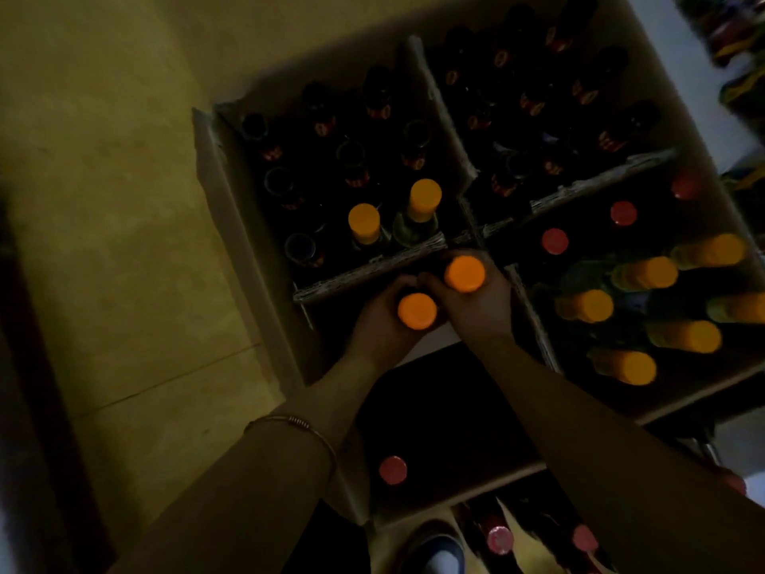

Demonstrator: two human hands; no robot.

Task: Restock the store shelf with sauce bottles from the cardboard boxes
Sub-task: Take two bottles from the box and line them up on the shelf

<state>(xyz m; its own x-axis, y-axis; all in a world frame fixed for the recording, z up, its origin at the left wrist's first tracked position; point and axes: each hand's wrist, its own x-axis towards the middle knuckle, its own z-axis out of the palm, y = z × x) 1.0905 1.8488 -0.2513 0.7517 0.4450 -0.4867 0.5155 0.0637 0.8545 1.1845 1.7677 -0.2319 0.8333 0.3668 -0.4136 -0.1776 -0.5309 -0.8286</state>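
At the centre of the frame the left hand (378,321) grips one orange-capped bottle (417,311) and the right hand (476,302) grips another orange-capped bottle (464,273), the two touching, just above the edge of a cardboard box (232,192); more orange-capped bottles (645,321) stand in the right compartment

The scene is dimly lit with a yellowish cast. The floor (124,200) at nine o'clock is lit most; the box interiors (517,118) toward one o'clock are lost in shadow. Motion blur is seen at three o'clock, and wide-angle bending at the edges.
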